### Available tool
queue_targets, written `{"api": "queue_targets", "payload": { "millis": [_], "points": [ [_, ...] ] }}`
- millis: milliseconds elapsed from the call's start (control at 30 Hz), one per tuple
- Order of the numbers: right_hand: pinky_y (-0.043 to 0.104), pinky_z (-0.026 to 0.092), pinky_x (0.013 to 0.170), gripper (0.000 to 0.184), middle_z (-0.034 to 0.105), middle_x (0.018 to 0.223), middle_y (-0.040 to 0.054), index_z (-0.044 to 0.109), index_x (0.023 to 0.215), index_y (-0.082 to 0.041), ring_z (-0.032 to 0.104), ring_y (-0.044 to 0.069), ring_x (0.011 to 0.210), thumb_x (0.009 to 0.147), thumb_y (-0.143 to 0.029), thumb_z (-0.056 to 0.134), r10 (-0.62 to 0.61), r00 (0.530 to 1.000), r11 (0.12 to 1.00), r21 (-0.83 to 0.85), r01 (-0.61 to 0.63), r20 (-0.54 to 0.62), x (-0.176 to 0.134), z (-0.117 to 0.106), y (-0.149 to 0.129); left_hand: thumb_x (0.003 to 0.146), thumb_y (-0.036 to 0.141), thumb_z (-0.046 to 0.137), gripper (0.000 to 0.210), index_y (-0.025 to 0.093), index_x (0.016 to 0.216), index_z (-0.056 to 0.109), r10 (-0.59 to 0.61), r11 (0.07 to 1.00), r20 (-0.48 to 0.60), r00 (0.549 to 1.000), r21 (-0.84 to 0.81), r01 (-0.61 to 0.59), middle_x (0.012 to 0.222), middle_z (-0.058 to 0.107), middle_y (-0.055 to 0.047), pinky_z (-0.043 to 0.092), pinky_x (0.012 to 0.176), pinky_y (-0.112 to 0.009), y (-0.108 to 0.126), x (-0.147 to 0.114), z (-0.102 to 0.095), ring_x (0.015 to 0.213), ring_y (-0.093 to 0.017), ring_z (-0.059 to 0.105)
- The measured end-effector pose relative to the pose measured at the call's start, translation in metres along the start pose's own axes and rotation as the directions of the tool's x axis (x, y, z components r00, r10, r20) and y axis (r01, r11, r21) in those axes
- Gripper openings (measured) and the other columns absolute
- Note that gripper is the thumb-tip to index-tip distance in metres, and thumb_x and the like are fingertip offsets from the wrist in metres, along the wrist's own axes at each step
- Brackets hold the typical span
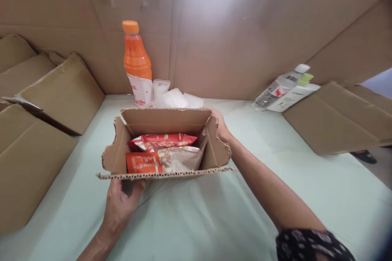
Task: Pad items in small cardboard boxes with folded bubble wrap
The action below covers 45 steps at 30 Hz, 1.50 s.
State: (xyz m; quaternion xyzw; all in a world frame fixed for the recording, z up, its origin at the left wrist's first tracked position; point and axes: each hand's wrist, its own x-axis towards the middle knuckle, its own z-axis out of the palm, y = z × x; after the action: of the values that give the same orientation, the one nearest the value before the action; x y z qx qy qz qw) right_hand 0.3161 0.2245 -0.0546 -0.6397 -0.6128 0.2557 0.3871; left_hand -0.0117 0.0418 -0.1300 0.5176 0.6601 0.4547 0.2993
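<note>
An open cardboard box (167, 118) is held between my two hands over the pale green cloth, its opening facing me. Inside lie a red packet (165, 140) at the back and an orange-and-clear packet (162, 161) in front of it. My left hand (121, 202) grips the box at its near left, the fingertips hidden beneath the front edge. Around the far right corner curls my right hand (219, 124), most of its fingers out of sight behind the box.
Behind the box stand an orange bottle (137, 65) and some white rolls or tissue (174, 98). A clear bottle (280, 89) and a white tube (294, 98) lean against a cardboard box (333, 118) at right. More cardboard boxes (64, 94) line the left; a cardboard wall (229, 40) rises behind.
</note>
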Motion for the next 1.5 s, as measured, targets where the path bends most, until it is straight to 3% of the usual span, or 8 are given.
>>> {"api": "queue_targets", "payload": {
  "millis": [133, 267, 500, 667, 800, 1000, 1200, 1500],
  "points": [
    [0.053, 0.048, 0.101, 0.019, 0.075, 0.1, 0.0142, 0.07, 0.084, -0.015, 0.067, 0.032, 0.102, 0.074, -0.029, 0.079, 0.027, 0.998, 0.994, -0.105, -0.033, -0.056, 0.082, 0.05, -0.003, 0.077, 0.06, 0.072, 0.036, 0.024, 0.081, 0.07, 0.087, 0.975, 0.079, 0.993, 0.199, -0.101, 0.074, 0.073, -0.005, 0.061, 0.085, -0.045, -0.032, -0.006, -0.005, 0.077, -0.029, 0.071],
    [0.046, 0.047, 0.104, 0.015, 0.072, 0.113, 0.0127, 0.066, 0.092, -0.015, 0.063, 0.025, 0.108, 0.082, -0.024, 0.072, -0.083, 0.983, 0.99, -0.129, 0.062, -0.166, 0.092, 0.054, -0.02, 0.076, 0.062, 0.071, 0.037, 0.026, 0.068, 0.068, 0.186, 0.953, 0.019, 0.982, 0.24, -0.185, 0.066, 0.071, -0.005, 0.062, 0.08, -0.044, -0.048, -0.009, -0.006, 0.082, -0.033, 0.073],
    [0.044, 0.048, 0.104, 0.009, 0.066, 0.132, 0.0135, 0.058, 0.101, -0.023, 0.059, 0.024, 0.127, 0.093, -0.027, 0.059, -0.475, 0.805, 0.873, -0.302, 0.382, -0.355, -0.043, -0.062, 0.014, 0.077, 0.061, 0.073, 0.054, 0.018, 0.11, 0.069, 0.03, 0.998, 0.024, 0.999, 0.055, -0.031, 0.094, 0.074, -0.011, 0.057, 0.095, -0.047, -0.007, 0.0, -0.002, 0.099, -0.033, 0.071],
    [0.05, 0.055, 0.095, 0.027, 0.071, 0.129, 0.0125, 0.068, 0.115, -0.024, 0.068, 0.031, 0.118, 0.089, -0.029, 0.06, -0.425, 0.896, 0.783, -0.444, 0.436, 0.13, -0.157, -0.093, 0.074, 0.073, 0.055, 0.079, 0.063, 0.019, 0.12, 0.06, -0.011, 0.997, -0.004, 1.0, -0.077, 0.011, 0.112, 0.069, -0.011, 0.053, 0.101, -0.044, 0.007, 0.002, 0.0, 0.109, -0.03, 0.066],
    [0.051, 0.051, 0.107, 0.035, 0.064, 0.141, 0.0129, 0.063, 0.129, -0.024, 0.061, 0.031, 0.131, 0.095, -0.033, 0.061, -0.378, 0.925, 0.83, -0.429, 0.355, 0.034, -0.191, -0.082, 0.058, 0.07, 0.05, 0.08, 0.057, 0.02, 0.114, 0.059, -0.059, 0.988, -0.004, 0.998, -0.145, 0.058, 0.106, 0.067, -0.007, 0.053, 0.095, -0.039, 0.022, -0.001, -0.002, 0.103, -0.026, 0.066],
    [0.054, 0.053, 0.105, 0.058, 0.061, 0.144, 0.0168, 0.052, 0.143, -0.021, 0.061, 0.033, 0.129, 0.094, -0.049, 0.063, -0.372, 0.904, 0.917, -0.064, 0.393, 0.212, -0.165, -0.022, 0.013, 0.067, 0.046, 0.08, 0.056, 0.02, 0.111, 0.059, -0.096, 0.976, 0.025, 0.995, -0.193, 0.099, 0.104, 0.066, -0.005, 0.053, 0.085, -0.035, 0.042, 0.002, -0.005, 0.095, -0.023, 0.065],
    [0.051, 0.056, 0.098, 0.056, 0.065, 0.138, 0.0149, 0.055, 0.139, -0.02, 0.065, 0.032, 0.117, 0.091, -0.048, 0.063, -0.283, 0.949, 0.959, 0.062, 0.277, 0.141, -0.126, 0.016, -0.001, 0.068, 0.041, 0.078, 0.051, 0.018, 0.11, 0.061, 0.026, 0.978, 0.048, 0.999, -0.206, -0.016, 0.1, 0.066, -0.004, 0.052, 0.08, -0.033, 0.049, 0.051, 0.007, 0.09, -0.02, 0.063],
    [0.053, 0.045, 0.114, 0.044, 0.065, 0.142, 0.0117, 0.063, 0.135, -0.024, 0.058, 0.03, 0.134, 0.096, -0.04, 0.053, -0.268, 0.959, 0.923, -0.261, 0.283, 0.092, -0.107, -0.039, 0.031, 0.072, 0.036, 0.076, 0.07, 0.021, 0.134, 0.051, -0.006, 0.965, 0.048, 0.999, -0.26, 0.018, 0.129, 0.063, -0.013, 0.048, 0.11, -0.05, 0.022, 0.055, 0.004, 0.118, -0.026, 0.064]
  ]
}}
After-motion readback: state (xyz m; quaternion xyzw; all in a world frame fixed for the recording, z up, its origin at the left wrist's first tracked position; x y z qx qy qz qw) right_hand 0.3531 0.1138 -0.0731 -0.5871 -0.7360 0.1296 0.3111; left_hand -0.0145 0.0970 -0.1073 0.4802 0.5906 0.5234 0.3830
